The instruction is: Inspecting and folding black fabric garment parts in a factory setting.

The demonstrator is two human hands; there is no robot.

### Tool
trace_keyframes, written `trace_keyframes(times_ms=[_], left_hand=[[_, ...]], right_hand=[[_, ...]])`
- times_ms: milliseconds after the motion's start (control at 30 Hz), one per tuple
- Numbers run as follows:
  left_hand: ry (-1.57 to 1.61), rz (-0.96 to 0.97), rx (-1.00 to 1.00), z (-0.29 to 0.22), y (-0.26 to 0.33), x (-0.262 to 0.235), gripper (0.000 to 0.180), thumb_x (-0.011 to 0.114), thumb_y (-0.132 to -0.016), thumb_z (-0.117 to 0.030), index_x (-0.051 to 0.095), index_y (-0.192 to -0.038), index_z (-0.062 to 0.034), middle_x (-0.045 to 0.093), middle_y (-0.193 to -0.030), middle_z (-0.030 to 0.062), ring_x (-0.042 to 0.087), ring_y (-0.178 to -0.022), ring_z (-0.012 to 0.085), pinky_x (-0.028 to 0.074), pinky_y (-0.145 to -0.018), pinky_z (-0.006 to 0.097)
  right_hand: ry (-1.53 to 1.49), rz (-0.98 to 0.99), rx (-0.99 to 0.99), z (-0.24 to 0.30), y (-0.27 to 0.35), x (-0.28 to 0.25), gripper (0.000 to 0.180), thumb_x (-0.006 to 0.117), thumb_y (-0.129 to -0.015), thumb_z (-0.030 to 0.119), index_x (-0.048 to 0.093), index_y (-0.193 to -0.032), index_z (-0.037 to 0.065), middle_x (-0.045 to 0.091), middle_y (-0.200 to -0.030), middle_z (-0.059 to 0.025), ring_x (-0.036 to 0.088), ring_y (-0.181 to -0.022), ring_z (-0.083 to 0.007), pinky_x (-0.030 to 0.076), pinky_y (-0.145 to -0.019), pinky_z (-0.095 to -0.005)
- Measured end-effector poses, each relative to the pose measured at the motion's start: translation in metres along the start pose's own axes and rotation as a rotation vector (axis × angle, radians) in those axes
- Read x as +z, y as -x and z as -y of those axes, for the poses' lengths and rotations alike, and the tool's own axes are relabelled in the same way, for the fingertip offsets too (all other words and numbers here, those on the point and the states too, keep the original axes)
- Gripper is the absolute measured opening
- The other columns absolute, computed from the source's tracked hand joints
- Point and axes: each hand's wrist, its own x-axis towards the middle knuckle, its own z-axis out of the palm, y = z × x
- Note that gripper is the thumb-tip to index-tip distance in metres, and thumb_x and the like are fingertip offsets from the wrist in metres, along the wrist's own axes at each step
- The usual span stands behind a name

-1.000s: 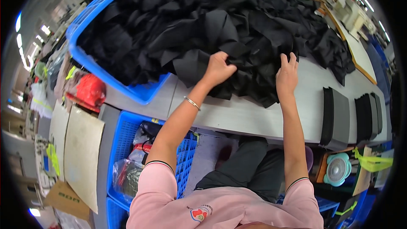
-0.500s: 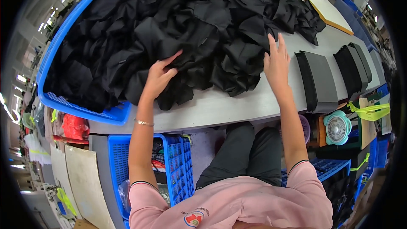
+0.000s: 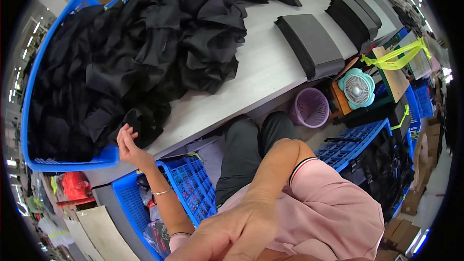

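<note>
A large heap of black fabric pieces [image 3: 145,53] spills out of a blue plastic basket [image 3: 31,116] on the left and across the grey table [image 3: 261,63]. At the heap's near edge, beside the basket's front corner, is my left hand [image 3: 133,149]. Its fingers are loosely bent and a little apart, with no cloth seen in them. My right hand [image 3: 237,227] is raised in front of my chest, close to the camera. The lower edge of the picture cuts off its fingers, so what they do is hidden.
Stacks of folded dark pieces [image 3: 314,43] stand at the table's right. Below its edge are a purple basket [image 3: 310,108], a small turquoise fan [image 3: 357,88] and a blue crate of black goods [image 3: 355,145]. Another blue crate [image 3: 188,183] stands by my left arm.
My right hand has left the fabric and come up close to the camera. My left hand has moved to the heap's near edge. The view has swung rightward.
</note>
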Motion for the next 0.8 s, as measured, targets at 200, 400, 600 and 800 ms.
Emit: trace_keyframes(times_ms=[200,400,600,800], left_hand=[[-0.080,-0.048,0.013,-0.003,0.036,-0.002,0.022,0.057,-0.100,-0.011,0.070,-0.096,0.0055,0.069,-0.111,0.0092,0.064,-0.085,0.0133,0.051,-0.072,0.025],[-0.148,-0.059,-0.010,0.005,0.063,-0.006,0.021,0.056,-0.099,-0.011,0.068,-0.097,0.0070,0.069,-0.104,0.0109,0.065,-0.085,0.0161,0.053,-0.078,0.028],[-0.193,-0.379,-0.264,0.001,0.071,-0.015,0.023,0.058,-0.099,-0.014,0.062,-0.112,0.0051,0.064,-0.109,0.0122,0.063,-0.096,0.0208,0.051,-0.086,0.034],[-0.124,-0.388,0.028,-0.015,0.059,-0.007,0.068,0.064,-0.091,-0.014,0.031,-0.150,-0.0009,0.025,-0.158,0.0195,0.030,-0.142,0.0367,0.026,-0.115,0.050]], right_hand=[[0.031,0.434,-0.378,-0.021,-0.002,-0.021,0.024,0.058,-0.099,0.014,0.054,-0.110,-0.006,0.056,-0.114,-0.0161,0.056,-0.105,-0.0236,0.043,-0.090,-0.0355],[0.290,0.423,-0.650,-0.023,0.006,-0.023,0.020,0.059,-0.097,0.014,0.053,-0.104,-0.004,0.055,-0.114,-0.0198,0.053,-0.106,-0.0319,0.040,-0.092,-0.0432],[1.023,0.200,-0.784,-0.005,0.046,-0.046,0.011,0.057,-0.092,0.009,0.061,-0.095,-0.002,0.062,-0.108,-0.0173,0.060,-0.100,-0.0317,0.045,-0.091,-0.0435],[2.315,-1.630,-0.865,0.048,0.104,-0.171,0.072,0.081,-0.076,0.026,0.053,-0.141,0.015,0.034,-0.151,-0.0234,0.032,-0.140,-0.0420,0.029,-0.109,-0.0564]])
